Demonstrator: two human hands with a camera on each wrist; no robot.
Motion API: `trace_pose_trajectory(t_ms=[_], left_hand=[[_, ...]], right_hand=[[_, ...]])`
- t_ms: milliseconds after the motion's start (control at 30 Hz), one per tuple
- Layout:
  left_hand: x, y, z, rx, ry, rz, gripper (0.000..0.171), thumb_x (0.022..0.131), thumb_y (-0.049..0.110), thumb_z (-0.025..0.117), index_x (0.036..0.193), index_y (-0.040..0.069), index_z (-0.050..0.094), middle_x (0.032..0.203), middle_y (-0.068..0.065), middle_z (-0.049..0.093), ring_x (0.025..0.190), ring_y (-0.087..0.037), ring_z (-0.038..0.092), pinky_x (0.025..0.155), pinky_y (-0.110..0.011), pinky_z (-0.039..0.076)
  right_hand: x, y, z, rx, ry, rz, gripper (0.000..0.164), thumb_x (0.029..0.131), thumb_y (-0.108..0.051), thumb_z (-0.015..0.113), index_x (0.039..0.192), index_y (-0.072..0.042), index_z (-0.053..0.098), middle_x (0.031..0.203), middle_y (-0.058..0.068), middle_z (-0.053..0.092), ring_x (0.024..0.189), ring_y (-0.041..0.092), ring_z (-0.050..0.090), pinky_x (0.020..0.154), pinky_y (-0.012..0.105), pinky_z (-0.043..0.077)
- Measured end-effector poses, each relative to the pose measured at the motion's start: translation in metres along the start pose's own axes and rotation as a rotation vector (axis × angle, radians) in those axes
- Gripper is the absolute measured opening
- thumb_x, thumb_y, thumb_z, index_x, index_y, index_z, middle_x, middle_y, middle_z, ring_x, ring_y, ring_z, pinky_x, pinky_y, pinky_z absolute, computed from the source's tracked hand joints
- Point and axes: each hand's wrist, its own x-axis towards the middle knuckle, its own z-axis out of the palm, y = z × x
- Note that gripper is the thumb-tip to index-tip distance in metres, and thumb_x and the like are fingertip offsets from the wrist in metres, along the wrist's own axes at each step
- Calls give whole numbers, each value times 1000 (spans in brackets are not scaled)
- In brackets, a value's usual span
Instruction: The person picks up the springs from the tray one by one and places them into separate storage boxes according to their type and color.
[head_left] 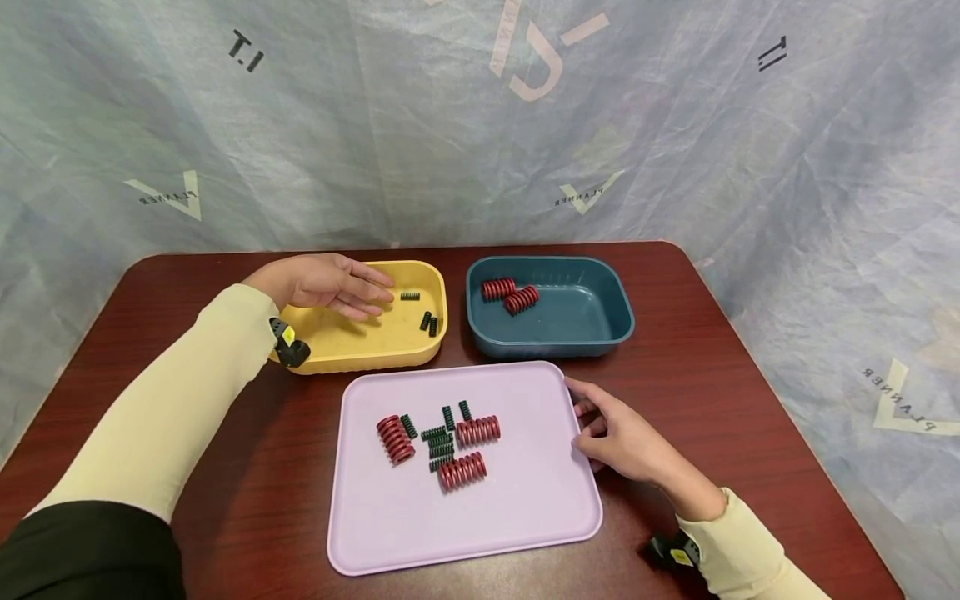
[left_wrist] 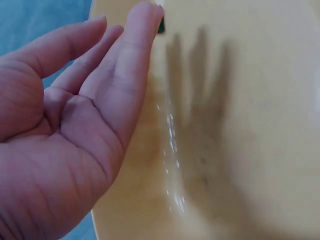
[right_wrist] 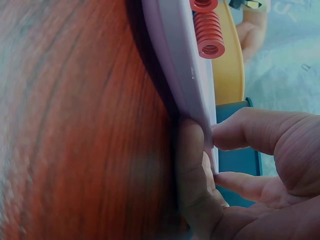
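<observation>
My left hand (head_left: 336,285) hovers over the yellow bin (head_left: 360,361), fingers extended and nothing in its grasp. Three small dark green springs lie in that bin, one spring (head_left: 410,296) just past the fingertips. At the right edge of the lilac tray (head_left: 525,508), my right hand (head_left: 626,435) pinches the rim; in the right wrist view its thumb (right_wrist: 240,131) rests against the rim, with a finger (right_wrist: 192,165) low along the outer side. On the tray sit three large red springs, including one red spring (head_left: 462,472), amid several small green springs (head_left: 441,442).
Beside the yellow bin stands a dark blue bin (head_left: 551,348) holding two red springs (head_left: 510,294). Both bins are behind the tray on the dark red wooden table (head_left: 255,533). A grey printed sheet (head_left: 420,142) hangs behind and right of the table.
</observation>
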Motion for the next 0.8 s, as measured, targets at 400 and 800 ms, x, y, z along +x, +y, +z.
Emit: trace_pose_trajectory(t_ms=[400,800], left_hand=[[-31,3,27,27,21,147,53,106,10,58,156,2,41,153,-18,50,134,-43,52,103,-49,53],[-59,-17,66,90,-31,269,42,105,12,61,146,7,56,144,-15,59,121,-39,63,95,-46,59]], right_hand=[[1,2,-2,1,-6,-3,79,90,8,68,159,-4,33,117,21,51,84,27,62,54,37,61],[2,2,-1,0,-1,1,79,90,8,68,159,-4,33,117,20,51,85,26,62,55,37,61]])
